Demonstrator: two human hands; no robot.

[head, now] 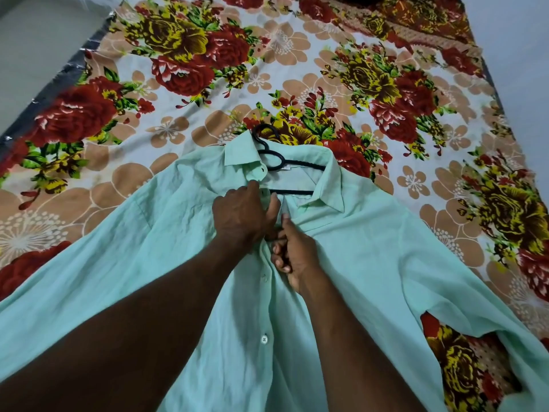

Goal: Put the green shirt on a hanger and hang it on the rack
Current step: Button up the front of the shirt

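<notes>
- Cotton bed sheet [297, 69], white with red and yellow roses and tan blossoms, lies under and all round the pale green button-up shirt [148, 263]. The print is blurred toward the far end.
- The shirt lies front-up on the sheet with its sleeves spread to both sides. Its hem and both cuffs are cut off by the frame.
- Plain grey floor [44, 40] shows to the left of the shirt, past a dark mattress edge [74, 72].
- Two bare forearms cross the shirt's lower front and hide part of its button strip.
- Left hand [242, 214], back upward, sits just below the shirt's collar opening. Its fingers are curled down and grip the front edge, with the tips hidden.
- Right hand [292, 254] touches the left one. Its thumb is raised and pinches the shirt's other front edge against curled fingers.
- Black plastic hanger [297, 192] sits inside the shirt's neck. Its hook pokes out past the collar onto the sheet, and its shoulders are hidden under the cloth.
- Round white button [264, 339] lies on the shirt's front below the hands.
- Small white label [286, 168] sits inside the shirt's collar; its writing is unreadable.
</notes>
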